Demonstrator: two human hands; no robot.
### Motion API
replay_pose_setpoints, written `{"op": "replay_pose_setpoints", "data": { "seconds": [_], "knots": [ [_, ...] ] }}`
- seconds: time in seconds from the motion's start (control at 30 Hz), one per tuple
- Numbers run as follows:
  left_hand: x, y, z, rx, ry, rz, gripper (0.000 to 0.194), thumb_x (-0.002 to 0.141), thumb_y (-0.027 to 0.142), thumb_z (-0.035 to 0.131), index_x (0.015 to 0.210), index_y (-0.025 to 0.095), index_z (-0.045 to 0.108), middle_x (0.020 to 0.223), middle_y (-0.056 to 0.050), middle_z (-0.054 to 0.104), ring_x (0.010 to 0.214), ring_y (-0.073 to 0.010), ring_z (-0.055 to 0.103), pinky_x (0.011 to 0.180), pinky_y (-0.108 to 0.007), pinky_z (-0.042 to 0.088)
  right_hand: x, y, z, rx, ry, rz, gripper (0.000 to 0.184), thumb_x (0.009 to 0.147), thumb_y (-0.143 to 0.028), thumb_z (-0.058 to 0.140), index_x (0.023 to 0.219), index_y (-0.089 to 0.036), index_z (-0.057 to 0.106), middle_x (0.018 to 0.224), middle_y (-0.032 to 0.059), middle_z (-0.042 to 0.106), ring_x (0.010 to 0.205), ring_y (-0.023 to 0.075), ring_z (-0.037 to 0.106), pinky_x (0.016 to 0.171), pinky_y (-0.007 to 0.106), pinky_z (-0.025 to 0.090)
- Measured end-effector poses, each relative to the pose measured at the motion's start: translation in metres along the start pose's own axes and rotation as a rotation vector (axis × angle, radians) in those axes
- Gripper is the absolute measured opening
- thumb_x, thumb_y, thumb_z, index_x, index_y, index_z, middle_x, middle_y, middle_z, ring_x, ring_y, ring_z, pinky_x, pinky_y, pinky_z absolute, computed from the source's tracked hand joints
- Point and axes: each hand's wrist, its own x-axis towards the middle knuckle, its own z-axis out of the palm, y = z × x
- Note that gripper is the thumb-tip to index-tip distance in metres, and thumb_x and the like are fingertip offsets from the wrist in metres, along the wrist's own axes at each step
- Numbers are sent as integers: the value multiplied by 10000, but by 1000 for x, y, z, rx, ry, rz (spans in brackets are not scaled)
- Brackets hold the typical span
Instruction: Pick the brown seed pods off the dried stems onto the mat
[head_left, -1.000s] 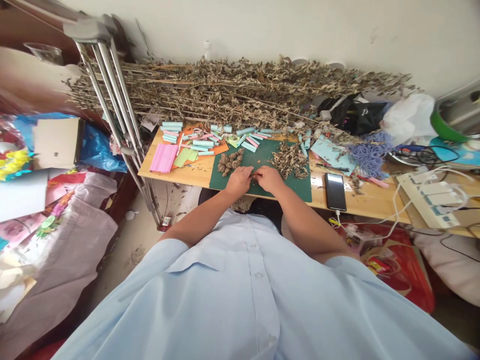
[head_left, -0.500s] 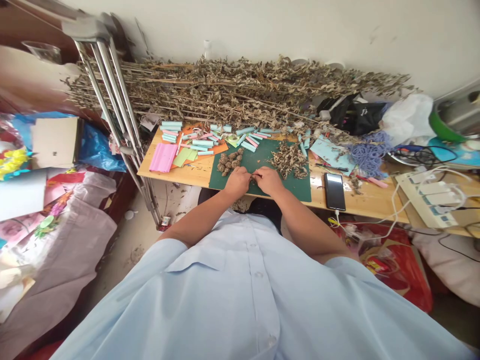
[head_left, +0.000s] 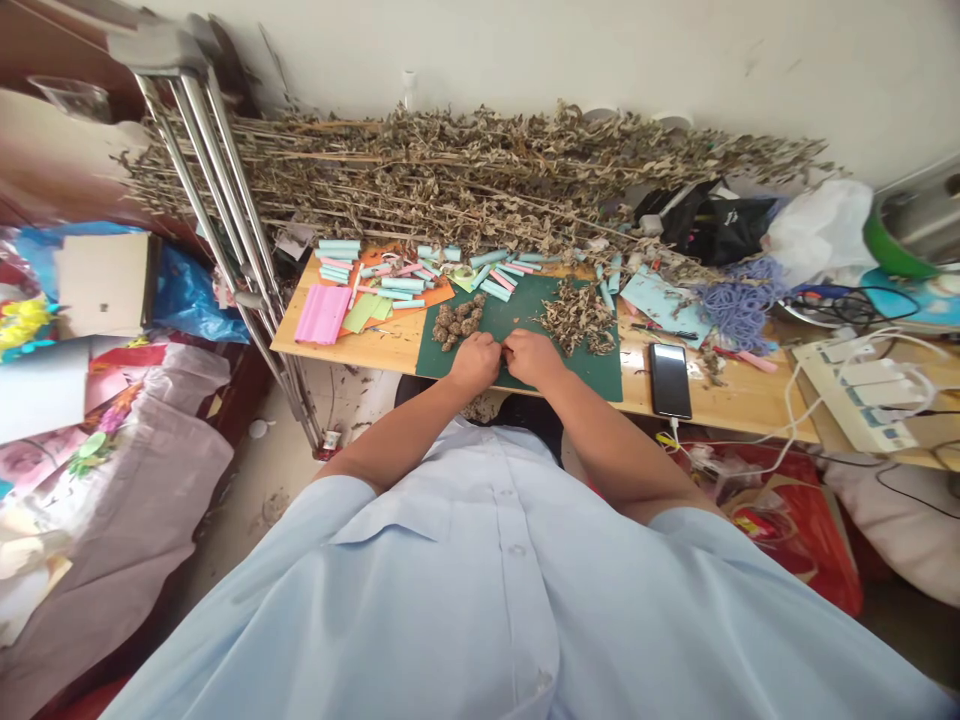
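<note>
My left hand (head_left: 477,363) and my right hand (head_left: 529,358) meet at the front edge of a green cutting mat (head_left: 517,305). Both are closed, fingertips pinched close together. Whatever lies between the fingers is small and hidden by them. Just beyond my left hand sits a cluster of brown balls of dried leaf (head_left: 459,322). A loose heap of crumpled dried leaves (head_left: 577,317) lies on the mat past my right hand.
Bundled dried stalks (head_left: 450,180) stretch along the wall. Rolled blue paper (head_left: 403,285) and pink paper (head_left: 322,314) lie left on the wooden table. A phone (head_left: 670,380), purple cord (head_left: 741,305) and power strip (head_left: 855,385) are right. Metal crutches (head_left: 225,200) lean at left.
My fingers have shifted slightly and curled in tighter, both hands staying at the same place over the mat's edge. The view has tilted a little. The leaf heap and balls look unchanged.
</note>
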Motion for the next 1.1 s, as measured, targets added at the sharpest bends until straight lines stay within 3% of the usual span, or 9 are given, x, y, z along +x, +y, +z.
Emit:
{"op": "replay_pose_setpoints", "data": {
  "seconds": [0.2, 0.53, 0.83, 1.1],
  "knots": [
    [0, -1, 0, -3, 65, -4, 329, 964, 189, 436, 818, 120, 723, 842, -151, 636, 867, -255, 574, 876, -436, 450, -2, 4, 12, 3, 102, -64, 206, 919, -196, 532, 867, -168, 730, 917, 104, 686, 870, 226, 600, 744, 319, 410],
    [1, -8, 6, -4, 19, 13, 282, 958, 236, 459, 890, 121, 707, 927, -156, 635, 910, -271, 574, 855, -433, 444, -3, 9, 29, 77, 237, -69, 197, 898, -173, 524, 782, -186, 683, 839, 87, 658, 835, 220, 567, 764, 320, 416],
    [1, -8, 7, -26, 27, -14, 261, 951, 210, 459, 869, 131, 694, 917, -150, 630, 938, -273, 572, 895, -433, 444, -10, 11, 26, 140, 166, -86, 224, 904, -178, 503, 863, -193, 723, 905, 106, 679, 917, 242, 590, 880, 354, 471],
    [1, -8, 3, -33, 11, -64, 273, 949, 187, 438, 879, 137, 698, 934, -154, 632, 931, -269, 568, 885, -428, 437, -15, 15, 30, 266, 181, -171, 254, 947, -210, 478, 938, -206, 732, 1026, 112, 705, 1024, 229, 625, 971, 360, 484]
  ]
}}
